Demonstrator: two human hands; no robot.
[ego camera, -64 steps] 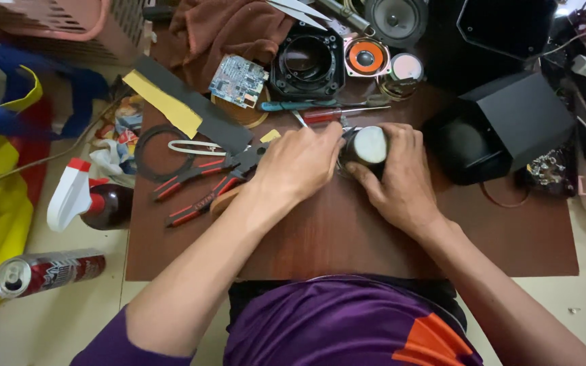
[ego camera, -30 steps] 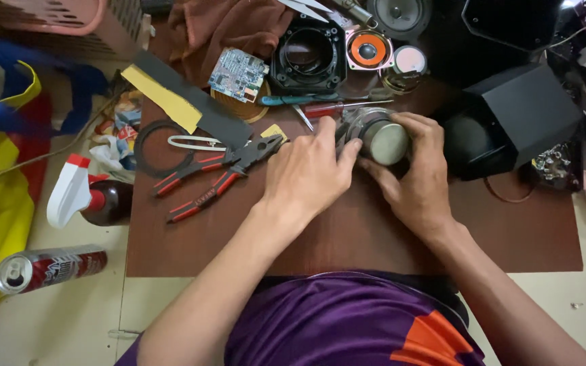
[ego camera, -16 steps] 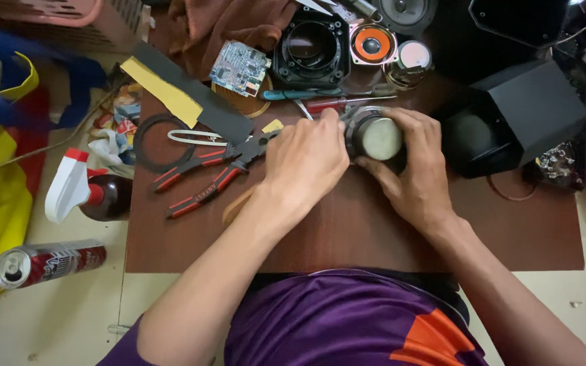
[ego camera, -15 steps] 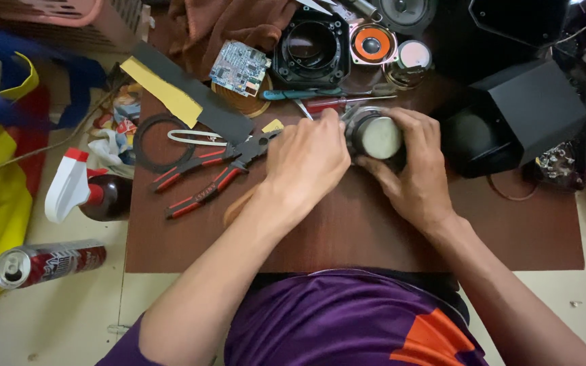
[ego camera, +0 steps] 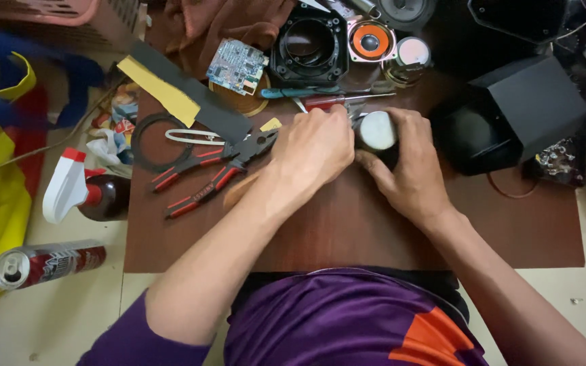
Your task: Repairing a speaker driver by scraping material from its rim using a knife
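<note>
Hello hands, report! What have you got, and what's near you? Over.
Left hand and right hand both clasp a small round speaker part. Red-handled pliers lie just left, screwdrivers just behind, black box close right.

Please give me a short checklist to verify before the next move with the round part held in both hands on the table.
1. Both hands on the round part: ok, left hand and right hand grip it.
2. Part rests over the table: ok.
3. Pliers within reach of the left hand: ok.
4. Screwdrivers near: ok, just behind the hands.
5. Underside of the part: cannot tell, hidden.
</note>
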